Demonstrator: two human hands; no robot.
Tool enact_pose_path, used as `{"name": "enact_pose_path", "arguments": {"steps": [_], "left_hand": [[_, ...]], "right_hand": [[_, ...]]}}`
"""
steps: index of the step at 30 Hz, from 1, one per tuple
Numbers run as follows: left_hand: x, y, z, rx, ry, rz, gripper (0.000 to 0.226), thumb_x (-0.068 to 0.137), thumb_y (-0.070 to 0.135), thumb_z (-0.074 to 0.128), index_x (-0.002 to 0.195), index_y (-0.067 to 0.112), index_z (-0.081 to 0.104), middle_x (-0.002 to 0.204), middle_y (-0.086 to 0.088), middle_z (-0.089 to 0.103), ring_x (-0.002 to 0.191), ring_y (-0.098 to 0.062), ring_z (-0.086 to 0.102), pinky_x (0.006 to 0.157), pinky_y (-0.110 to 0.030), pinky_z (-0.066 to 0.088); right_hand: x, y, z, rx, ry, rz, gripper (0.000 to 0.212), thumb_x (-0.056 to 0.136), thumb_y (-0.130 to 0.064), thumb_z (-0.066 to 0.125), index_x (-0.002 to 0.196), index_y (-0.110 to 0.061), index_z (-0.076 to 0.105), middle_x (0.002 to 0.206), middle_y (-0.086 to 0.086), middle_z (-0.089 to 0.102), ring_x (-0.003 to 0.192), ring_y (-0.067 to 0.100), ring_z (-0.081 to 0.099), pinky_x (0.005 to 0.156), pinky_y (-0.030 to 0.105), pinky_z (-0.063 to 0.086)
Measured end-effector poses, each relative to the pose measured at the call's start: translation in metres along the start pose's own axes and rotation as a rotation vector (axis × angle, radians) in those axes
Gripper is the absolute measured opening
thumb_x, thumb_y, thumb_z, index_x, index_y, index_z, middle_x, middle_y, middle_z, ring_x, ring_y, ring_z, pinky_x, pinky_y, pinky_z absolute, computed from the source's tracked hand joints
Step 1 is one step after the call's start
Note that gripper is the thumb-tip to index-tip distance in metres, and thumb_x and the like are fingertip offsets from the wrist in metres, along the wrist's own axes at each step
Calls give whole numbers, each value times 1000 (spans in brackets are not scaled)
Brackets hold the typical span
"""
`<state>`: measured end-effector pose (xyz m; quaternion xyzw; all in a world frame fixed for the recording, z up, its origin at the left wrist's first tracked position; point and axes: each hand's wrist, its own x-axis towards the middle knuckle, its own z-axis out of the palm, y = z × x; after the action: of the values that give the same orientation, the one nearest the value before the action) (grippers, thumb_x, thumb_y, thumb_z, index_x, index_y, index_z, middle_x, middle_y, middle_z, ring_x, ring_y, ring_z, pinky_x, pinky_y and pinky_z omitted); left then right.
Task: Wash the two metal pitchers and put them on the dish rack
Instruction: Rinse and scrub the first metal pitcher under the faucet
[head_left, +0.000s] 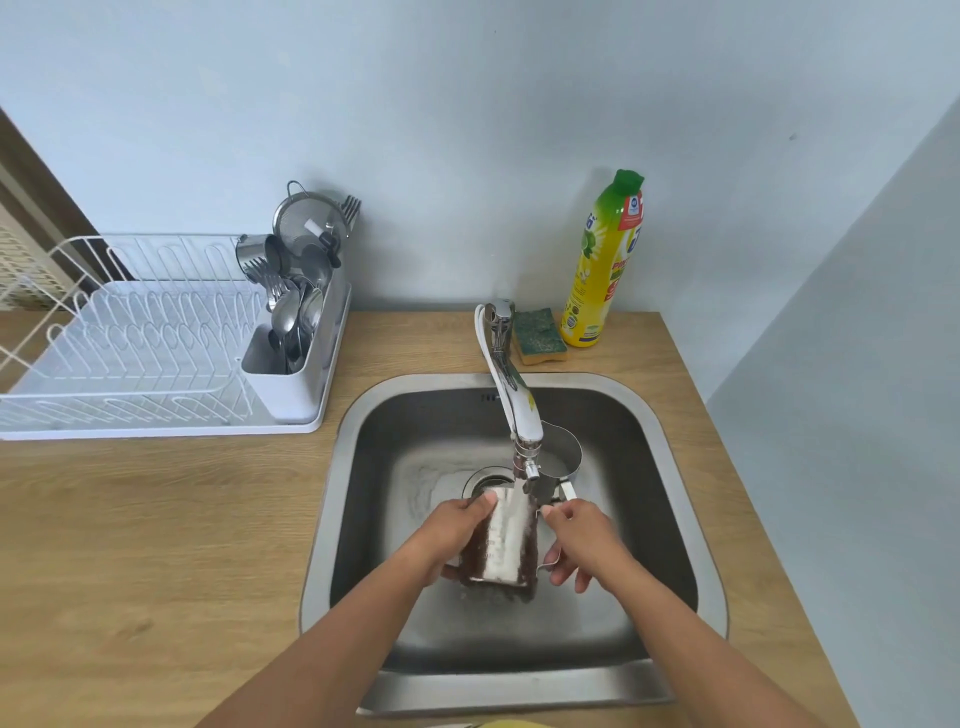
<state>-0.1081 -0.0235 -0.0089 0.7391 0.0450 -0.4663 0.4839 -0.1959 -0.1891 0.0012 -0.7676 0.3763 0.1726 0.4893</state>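
Two pitchers in the sink (670, 467): left hand (457, 535) fingers grip one pitcher (501, 545), right hand (582, 540) fingers pinch its handle; second pitcher (563, 454) stands behind.

Soft, even daylight fills the view, bright without harsh patches. The dish soap bottle (605, 260) and strainer (306, 221) cast faint shadows on the wall (467, 104). Glare streaks the faucet (511, 384). Wide-angle distortion bends the counter edges (130, 519); the metal pitcher (501, 540) under running water looks motion-blurred
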Motion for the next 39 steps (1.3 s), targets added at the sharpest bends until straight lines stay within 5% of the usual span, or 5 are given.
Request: {"name": "enact_pose_path", "arguments": {"steps": [13,18,25,31,39], "left_hand": [[-4,1,-8,56,-66,-115,51,94,61,45,95,14,62,89,-5,63,77,-21,62,69,-35,57],[-5,-4,-15,-17,-153,-67,42,94,47,56,114,11,65,109,-10,66,98,-30,68,70,-43,61],[2,-18,-12,-140,-191,29,38,83,22,78,115,13,60,101,-4,71,88,-20,67,77,-36,57],[5,-19,-2,-211,-126,112,70,71,2,85,126,16,44,125,-7,60,110,-24,65,87,-41,59],[-2,-18,7,-102,66,336,72,62,-2,88,118,23,49,127,2,58,108,-17,65,92,-37,56]], "right_hand": [[16,-3,-3,-40,-29,127,33,92,-35,49,101,-4,59,51,8,63,36,25,57,38,20,40],[0,-5,-5,-19,-34,43,25,94,-40,46,98,-18,55,65,10,71,49,28,68,38,23,43],[-14,-2,-4,-121,62,-80,24,90,-41,52,101,-20,57,83,10,71,63,27,71,46,31,54],[-16,2,-13,-54,136,-182,13,92,-35,59,93,-22,56,81,-3,61,76,20,63,62,36,59],[-16,9,-13,141,146,-236,5,95,-17,57,93,-13,58,86,1,55,80,20,58,82,46,59]]}}
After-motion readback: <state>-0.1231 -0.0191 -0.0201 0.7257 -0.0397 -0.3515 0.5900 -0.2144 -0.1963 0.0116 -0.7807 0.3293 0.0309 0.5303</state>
